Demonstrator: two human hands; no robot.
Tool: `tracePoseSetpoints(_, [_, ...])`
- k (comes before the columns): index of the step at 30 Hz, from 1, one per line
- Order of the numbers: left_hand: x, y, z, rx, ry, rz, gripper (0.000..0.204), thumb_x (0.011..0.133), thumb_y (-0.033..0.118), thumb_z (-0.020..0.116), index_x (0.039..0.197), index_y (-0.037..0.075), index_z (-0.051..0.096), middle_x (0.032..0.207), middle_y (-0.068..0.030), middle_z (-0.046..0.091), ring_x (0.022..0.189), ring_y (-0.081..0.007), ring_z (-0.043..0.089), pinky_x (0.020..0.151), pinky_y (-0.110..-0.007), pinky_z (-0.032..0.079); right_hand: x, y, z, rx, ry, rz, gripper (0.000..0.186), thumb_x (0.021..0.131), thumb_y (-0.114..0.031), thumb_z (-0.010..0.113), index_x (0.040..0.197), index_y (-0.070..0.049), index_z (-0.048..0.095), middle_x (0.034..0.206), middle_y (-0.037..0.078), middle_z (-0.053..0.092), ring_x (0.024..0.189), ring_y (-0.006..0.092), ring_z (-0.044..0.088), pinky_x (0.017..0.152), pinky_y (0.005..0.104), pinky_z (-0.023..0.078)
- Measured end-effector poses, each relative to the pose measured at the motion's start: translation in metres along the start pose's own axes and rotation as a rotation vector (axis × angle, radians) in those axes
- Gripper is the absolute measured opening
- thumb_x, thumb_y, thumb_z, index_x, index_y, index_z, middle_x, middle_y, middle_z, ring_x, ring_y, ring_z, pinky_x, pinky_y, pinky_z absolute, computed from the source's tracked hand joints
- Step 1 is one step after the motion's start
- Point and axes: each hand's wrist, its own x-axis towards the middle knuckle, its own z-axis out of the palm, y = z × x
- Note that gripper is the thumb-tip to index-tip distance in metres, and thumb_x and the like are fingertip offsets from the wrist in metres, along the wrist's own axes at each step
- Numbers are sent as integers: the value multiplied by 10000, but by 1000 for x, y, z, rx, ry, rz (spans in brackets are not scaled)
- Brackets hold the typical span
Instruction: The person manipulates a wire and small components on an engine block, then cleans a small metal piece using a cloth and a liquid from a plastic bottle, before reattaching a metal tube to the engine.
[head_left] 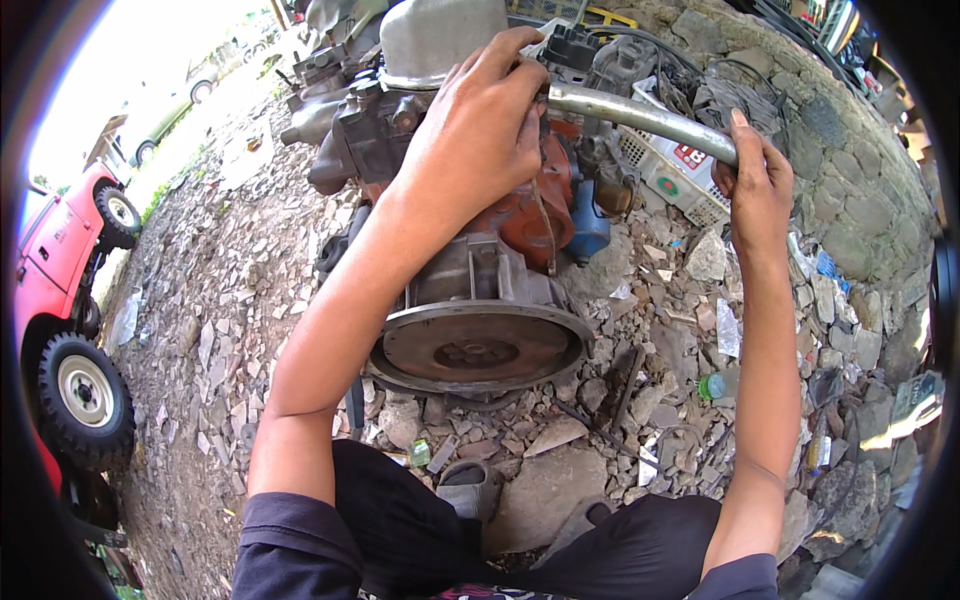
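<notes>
Outdoors, on broken stone: you crouch over a stripped engine [470,250], both arms reaching forward.
Left hand: your left hand [480,130] lies over the inner end of a bare metal pipe [640,115], fingers curled down where the pipe meets the engine's top; whether they close fully round it cannot be told from above.
Right hand: your right hand [755,180] is wrapped round the pipe's outer end, thumb up along the side.
Pipe: it runs level between your two hands, out to the right of the engine block.
Handling: the pipe looks rigid, smooth and fairly weighty, likely slick with oil; a grip near each end, as now, seems the surest hold.
Below your left wrist: a round flywheel [480,345] faces you.
Beyond your right hand: a white plastic crate [680,170] against a stone wall [850,160].
Far left of your left arm: a red vehicle [60,260].
</notes>
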Motion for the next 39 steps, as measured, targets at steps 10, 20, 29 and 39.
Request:
tracePoseSetpoints(10, [1,-1,-4,3,6,-10,297,784,-1,644,1074,-38,595,1309,-194,531,1117,-398,581,967,-440,476,-11,-11,3,-156,-39,-213,405,1003,-361,589,918,25,679,717,0,553,620,65,460,549,227,365])
tracePoseSetpoints(20, [3,-4,-5,-31,67,-15,316,841,-85,505,1112,-12,651,1276,-155,594,1087,-337,634,941,-391,499,-12,-6,-1,-227,-100,-463,274,1015,-253,589,954,-3,683,760,-7,570,681,58,492,597,215,384])
tracePoseSetpoints(29, [2,-7,-10,-78,37,-1,224,846,-45,509,1030,-13,634,1198,-138,616,1029,-331,640,884,-376,502,-1,-12,-6,-406,-248,-788,177,943,-139,676,1052,-1,700,980,85,659,843,135,622,682,247,495])
tracePoseSetpoints(39, [5,0,-13,-29,-70,-20,353,776,28,727,1105,27,600,1262,-102,585,1054,-329,629,880,-379,515,-14,-6,-2,-244,-326,-478,392,1012,-394,567,1037,-8,635,623,-35,519,561,43,462,512,219,338])
